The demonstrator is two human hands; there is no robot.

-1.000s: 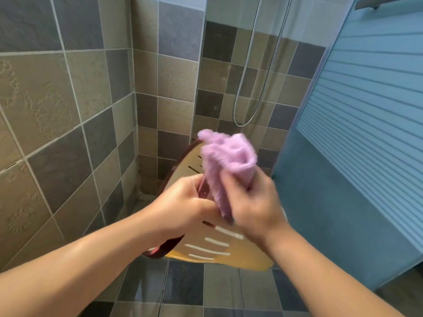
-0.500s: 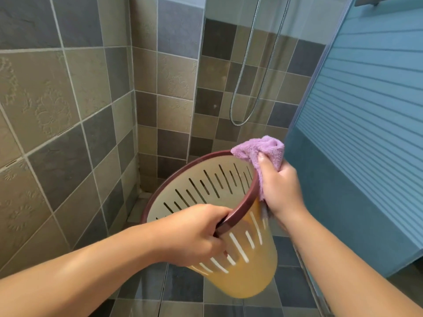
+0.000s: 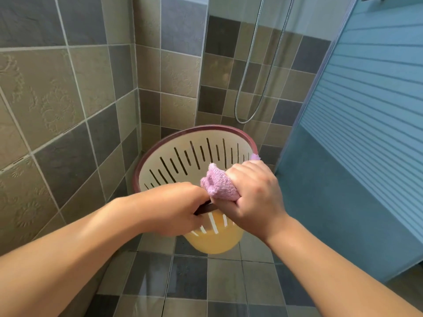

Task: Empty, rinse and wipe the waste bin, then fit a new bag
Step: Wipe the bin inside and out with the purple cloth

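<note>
Now left hand (image 3: 174,209) grips bin (image 3: 196,154) rim (bin tilted); right hand (image 3: 256,197) clutches cloth (image 3: 217,184) there

1 bin (image 3: 196,154); 1 cloth (image 3: 218,185); 2 hands: left hand (image 3: 176,207), right hand (image 3: 256,193); 1 shower hose (image 3: 254,65)

Compared with a second ago, the bin (image 3: 199,154) is turned so that its open mouth now faces the camera and the slotted inner wall shows; before, its outer side was seen. The right hand (image 3: 254,195) with the cloth (image 3: 219,185) moves from above the bin, then from the far right rim, to the near rim, just beside the left hand (image 3: 180,207). The cloth is now bunched smaller in the fist and seems to press on the rim.
</note>
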